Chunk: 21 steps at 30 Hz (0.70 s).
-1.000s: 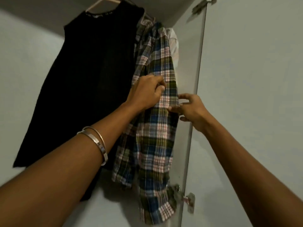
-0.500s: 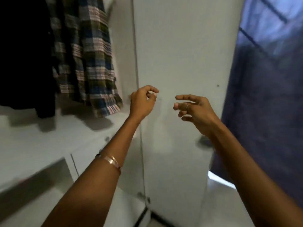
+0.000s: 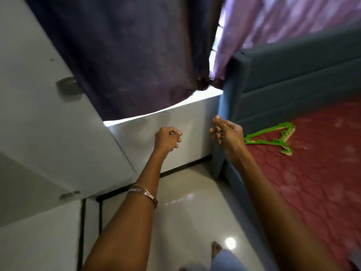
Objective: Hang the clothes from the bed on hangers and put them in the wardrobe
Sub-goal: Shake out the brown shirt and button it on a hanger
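Note:
Green plastic hangers [image 3: 273, 138] lie on the red mattress of the bed [image 3: 316, 173] at the right, close to its blue headboard [image 3: 293, 79]. My left hand [image 3: 167, 140] hangs in mid-air over the floor with its fingers loosely curled and nothing in it. My right hand [image 3: 226, 133] is beside it, fingers relaxed and empty, just left of the hangers. The white wardrobe door [image 3: 39, 122] fills the left side. No clothes show on the visible part of the bed, and the wardrobe's inside is out of view.
A dark purple curtain [image 3: 127, 55] and a lighter pink one [image 3: 273, 22] hang ahead over a low white wall [image 3: 175, 130]. Glossy pale floor tiles [image 3: 185, 222] run between wardrobe and bed. My foot [image 3: 216, 249] shows at the bottom.
My view has swung right and down, away from the plaid shirt and black garment in the wardrobe, to the bed. Both hands let go of the shirt and dropped, empty.

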Available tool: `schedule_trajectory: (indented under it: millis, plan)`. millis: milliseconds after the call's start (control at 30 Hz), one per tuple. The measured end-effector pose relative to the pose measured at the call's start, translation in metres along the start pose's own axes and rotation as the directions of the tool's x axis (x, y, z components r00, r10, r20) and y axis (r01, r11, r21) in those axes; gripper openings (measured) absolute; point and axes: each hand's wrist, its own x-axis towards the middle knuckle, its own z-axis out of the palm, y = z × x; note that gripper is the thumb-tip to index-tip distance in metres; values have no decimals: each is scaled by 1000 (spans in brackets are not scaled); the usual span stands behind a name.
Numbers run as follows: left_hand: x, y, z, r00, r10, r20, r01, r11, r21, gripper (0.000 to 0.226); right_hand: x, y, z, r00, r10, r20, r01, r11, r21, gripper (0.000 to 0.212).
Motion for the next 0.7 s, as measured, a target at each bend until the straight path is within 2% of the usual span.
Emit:
schedule_trajectory:
  millis: [100, 200, 267, 367, 433, 500, 700]
  plan:
    - [-18, -6, 84, 992, 38, 123, -49, 995, 91, 17, -14, 19, -82, 983, 40, -177, -36, 999, 25, 21]
    - [-40, -6, 164, 967, 183, 178, -219, 953, 211, 17, -35, 36, -161, 932, 68, -356, -61, 998, 32, 18]
    - [-55, 0, 219, 917, 276, 289, -362, 881, 305, 19, -48, 49, -216, 879, 61, -472, -61, 998, 17, 18]
    - [-73, 3, 295, 786, 357, 505, -584, 699, 414, 20, -65, 68, -285, 812, 83, -578, -103, 995, -2, 21]
    - [-94, -1, 351, 687, 346, 639, -698, 559, 448, 24, -81, 84, -335, 764, 117, -635, -140, 990, 13, 23]
    - [-118, -7, 398, 609, 294, 736, -764, 466, 446, 34, -98, 100, -380, 723, 129, -679, -185, 983, -10, 24]
    - [-168, -8, 507, 483, 108, 869, -799, 460, 387, 41, -127, 137, -492, 624, 71, -778, -330, 927, -180, 20]
